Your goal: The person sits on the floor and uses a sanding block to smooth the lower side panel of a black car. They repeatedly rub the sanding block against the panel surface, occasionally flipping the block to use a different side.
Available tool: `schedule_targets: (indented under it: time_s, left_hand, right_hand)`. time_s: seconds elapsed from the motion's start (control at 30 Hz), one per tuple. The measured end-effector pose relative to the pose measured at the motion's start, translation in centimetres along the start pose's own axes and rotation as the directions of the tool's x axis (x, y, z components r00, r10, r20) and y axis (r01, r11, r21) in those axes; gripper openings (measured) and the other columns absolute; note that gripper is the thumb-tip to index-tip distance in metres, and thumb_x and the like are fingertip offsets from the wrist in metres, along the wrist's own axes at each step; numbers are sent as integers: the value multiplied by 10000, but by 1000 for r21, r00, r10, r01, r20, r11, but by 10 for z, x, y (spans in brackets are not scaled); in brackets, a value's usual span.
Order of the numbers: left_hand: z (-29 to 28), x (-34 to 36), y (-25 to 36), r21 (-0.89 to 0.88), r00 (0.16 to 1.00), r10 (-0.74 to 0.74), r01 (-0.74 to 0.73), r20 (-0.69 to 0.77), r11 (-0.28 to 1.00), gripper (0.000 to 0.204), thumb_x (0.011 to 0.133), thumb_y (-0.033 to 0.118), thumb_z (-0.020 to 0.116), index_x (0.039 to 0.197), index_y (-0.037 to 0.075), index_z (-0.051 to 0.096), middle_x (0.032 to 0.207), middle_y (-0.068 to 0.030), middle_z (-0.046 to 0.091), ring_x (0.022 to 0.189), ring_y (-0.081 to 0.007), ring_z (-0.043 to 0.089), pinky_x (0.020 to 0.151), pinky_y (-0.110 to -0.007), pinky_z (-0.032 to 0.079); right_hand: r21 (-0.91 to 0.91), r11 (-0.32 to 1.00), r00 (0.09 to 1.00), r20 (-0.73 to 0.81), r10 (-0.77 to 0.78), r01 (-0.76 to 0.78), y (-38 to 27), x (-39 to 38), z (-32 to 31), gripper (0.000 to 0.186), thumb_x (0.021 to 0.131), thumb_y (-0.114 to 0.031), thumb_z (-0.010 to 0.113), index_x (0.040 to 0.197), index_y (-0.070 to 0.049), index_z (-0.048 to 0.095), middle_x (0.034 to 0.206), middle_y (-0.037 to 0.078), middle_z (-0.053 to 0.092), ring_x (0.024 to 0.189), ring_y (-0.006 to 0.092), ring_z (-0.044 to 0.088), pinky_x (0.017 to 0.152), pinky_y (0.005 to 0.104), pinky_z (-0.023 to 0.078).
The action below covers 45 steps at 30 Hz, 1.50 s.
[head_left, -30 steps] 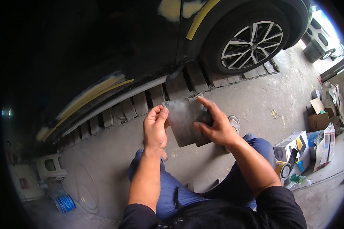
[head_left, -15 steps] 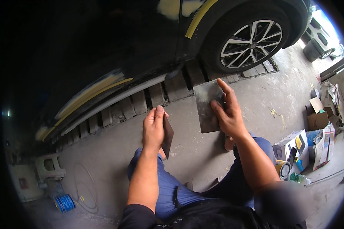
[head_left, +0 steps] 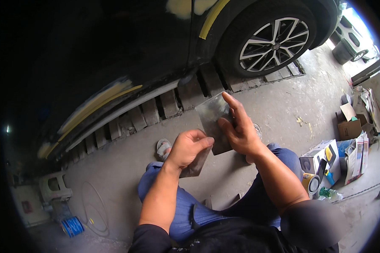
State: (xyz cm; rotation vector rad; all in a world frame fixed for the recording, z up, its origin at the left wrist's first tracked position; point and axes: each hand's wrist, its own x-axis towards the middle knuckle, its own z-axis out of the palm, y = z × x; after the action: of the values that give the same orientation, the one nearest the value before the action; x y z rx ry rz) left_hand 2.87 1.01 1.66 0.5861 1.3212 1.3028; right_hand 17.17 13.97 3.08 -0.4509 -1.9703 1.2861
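My right hand (head_left: 242,133) is closed on a thin, flat, grey putty spreader (head_left: 211,116), its thumb on the near face and the fingers along the right edge. Cloudy pale smears mark that face. My left hand (head_left: 185,149) pinches a second, darker spreader (head_left: 197,165) between thumb and fingers; it hangs down, partly covered by the hand. The left thumb tip is close to the lower left edge of the right spreader; whether they touch I cannot tell. Beyond them stands a black car (head_left: 126,50) with a beige filler patch (head_left: 95,103) and yellow tape on its lower door.
The car's wheel (head_left: 275,46) is at the upper right, above a slatted floor channel (head_left: 147,111). On the right lie cardboard boxes (head_left: 352,126), a white box (head_left: 321,154) and a round tin (head_left: 311,183). A blue tin (head_left: 72,226) and a thin hose (head_left: 107,211) are at lower left.
My left hand has moved right and turned, bringing its spreader toward the other one. The right spreader has shifted left and tilted. The view has shifted slightly.
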Motion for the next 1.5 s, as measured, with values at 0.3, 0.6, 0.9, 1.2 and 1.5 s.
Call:
schedule_targets:
  time_s: [0.3,0.6,0.9,1.2,1.5]
  left_hand:
    - [-54,17,11,-253,941,163,-242,-297,937,234,975,307,560,924,78,559,673,3,540,481,-64,492,404,-201,364]
    - [-42,15,9,66,874,51,-22,-483,998,426,983,442,518,1113,41,571,684,-7,568,501,-58,463,461,-212,371]
    - [-42,9,-7,292,840,407,-314,-357,904,279,954,184,615,1133,-30,613,964,-21,657,858,-73,560,791,-234,462]
    - [-24,3,-8,696,649,715,-387,-260,605,186,931,139,617,1058,4,623,916,-117,650,821,-251,635,744,-314,497]
    - [-10,1,-3,696,716,665,-366,-213,618,156,899,87,641,1026,-3,650,884,-103,648,790,-238,635,729,-310,498]
  right_hand:
    - [27,995,970,226,90,-99,-6,-14,11,653,849,7,593,1445,-42,330,1295,247,534,1213,362,542,993,371,428]
    - [79,975,975,100,199,-207,3,-6,-3,642,876,-11,583,1457,-53,311,1323,223,522,1244,315,521,1047,372,374]
    - [194,898,915,1,403,-396,3,8,-24,676,875,-66,651,1463,-92,319,1391,132,466,1283,296,443,1051,355,367]
    - [202,810,832,207,514,-550,-10,4,-9,655,890,-54,628,1462,-61,308,1357,185,470,1254,237,451,1031,329,392]
    - [401,787,878,110,466,-468,-2,14,-12,701,883,-55,641,1479,-88,274,1333,175,491,1218,227,487,1037,328,383]
